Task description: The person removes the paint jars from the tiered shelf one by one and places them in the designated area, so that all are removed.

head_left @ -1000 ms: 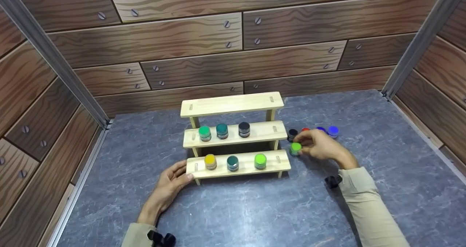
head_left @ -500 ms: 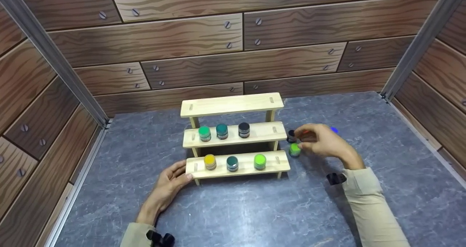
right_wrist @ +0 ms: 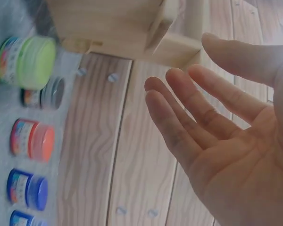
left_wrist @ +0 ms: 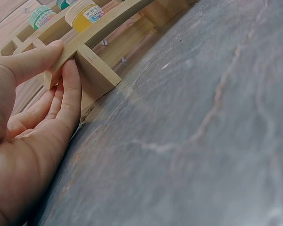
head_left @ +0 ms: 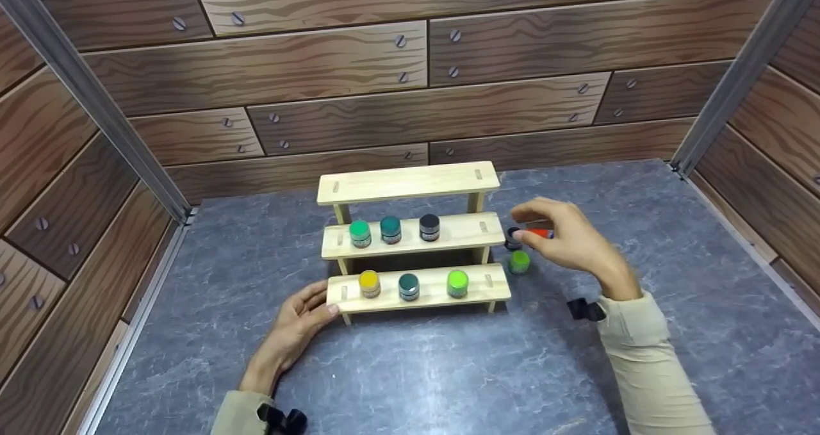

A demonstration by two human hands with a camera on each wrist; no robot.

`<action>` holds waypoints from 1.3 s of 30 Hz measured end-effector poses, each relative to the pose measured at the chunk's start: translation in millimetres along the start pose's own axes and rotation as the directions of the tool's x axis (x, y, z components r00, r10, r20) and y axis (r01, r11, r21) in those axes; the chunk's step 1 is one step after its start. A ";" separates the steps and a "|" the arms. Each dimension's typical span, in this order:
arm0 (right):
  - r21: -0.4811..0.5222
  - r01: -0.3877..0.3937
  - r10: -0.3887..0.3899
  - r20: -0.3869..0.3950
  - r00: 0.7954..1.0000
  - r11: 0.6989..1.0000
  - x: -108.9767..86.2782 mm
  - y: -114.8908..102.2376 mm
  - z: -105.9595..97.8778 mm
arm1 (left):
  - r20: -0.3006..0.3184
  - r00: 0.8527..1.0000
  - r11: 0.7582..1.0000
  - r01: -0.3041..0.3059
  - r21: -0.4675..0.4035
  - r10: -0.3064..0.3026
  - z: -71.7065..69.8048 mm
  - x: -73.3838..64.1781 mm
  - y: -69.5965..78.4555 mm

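Note:
A three-tier pale wooden stand (head_left: 410, 182) is on the grey tabletop. My left hand (head_left: 298, 323) pinches the left end of its lowest tier, thumb on top and fingers (left_wrist: 70, 89) beneath the board. To the right of the stand, my right hand (head_left: 564, 236) hovers over a group of small paint jars, fingers extended and holding nothing. Nearest to it are a light green jar (head_left: 519, 262), a black jar (head_left: 512, 238) and a red jar (head_left: 543, 233). In the right wrist view, blue jars (right_wrist: 28, 189) stand in line beyond the red one; the hand hides them from the head view.
On the middle tier stand a green jar (head_left: 360, 233), a teal jar (head_left: 391, 230) and a black jar (head_left: 429, 228). The lowest tier bears a yellow jar (head_left: 369, 284), a dark green jar (head_left: 409, 286) and a light green jar (head_left: 457, 284). Wood-patterned walls (head_left: 333, 108) enclose the table.
My right hand has left the light green jar on the table and risen up and back, its fingers spreading. My left hand keeps its hold on the stand.

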State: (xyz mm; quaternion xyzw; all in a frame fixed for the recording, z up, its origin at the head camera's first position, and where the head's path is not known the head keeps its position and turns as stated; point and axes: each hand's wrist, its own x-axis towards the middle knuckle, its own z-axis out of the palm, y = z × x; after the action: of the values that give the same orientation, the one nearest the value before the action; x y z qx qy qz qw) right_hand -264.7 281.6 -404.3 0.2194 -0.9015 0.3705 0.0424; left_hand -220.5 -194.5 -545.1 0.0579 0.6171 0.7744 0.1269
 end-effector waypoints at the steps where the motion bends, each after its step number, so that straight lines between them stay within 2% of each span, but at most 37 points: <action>1: 0.004 0.007 -0.007 -0.007 1.000 1.000 1.5 -2.7 1.4 | 0.000 1.000 1.000 -0.001 0.000 0.001 -0.3 -0.3 0.2; 9: 0.069 0.082 -0.079 -0.042 0.996 0.994 17.5 -26.0 19.8 | -0.022 1.000 1.000 -0.007 -0.018 0.006 -3.3 -2.7 1.5; 19: 0.202 0.110 -0.104 -0.038 0.994 0.973 37.5 -48.4 48.9 | -0.019 1.000 1.000 -0.006 -0.016 0.005 -1.1 -2.4 0.1; 31: 0.281 0.051 -0.046 -0.026 0.999 0.958 60.7 -57.6 86.1 | -0.012 1.000 1.000 -0.004 -0.025 0.004 2.1 1.3 -3.7; 39: 0.276 0.042 -0.034 -0.035 0.999 0.960 67.3 -57.0 100.1 | -0.020 1.000 1.000 -0.010 -0.029 0.009 0.4 0.4 -2.1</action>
State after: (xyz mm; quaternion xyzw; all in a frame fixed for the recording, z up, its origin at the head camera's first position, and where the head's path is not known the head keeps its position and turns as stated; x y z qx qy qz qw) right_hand -292.3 152.5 -423.4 0.2350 -0.8357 0.4953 0.0318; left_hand -220.5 -193.6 -547.1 0.0512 0.6066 0.7845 0.1179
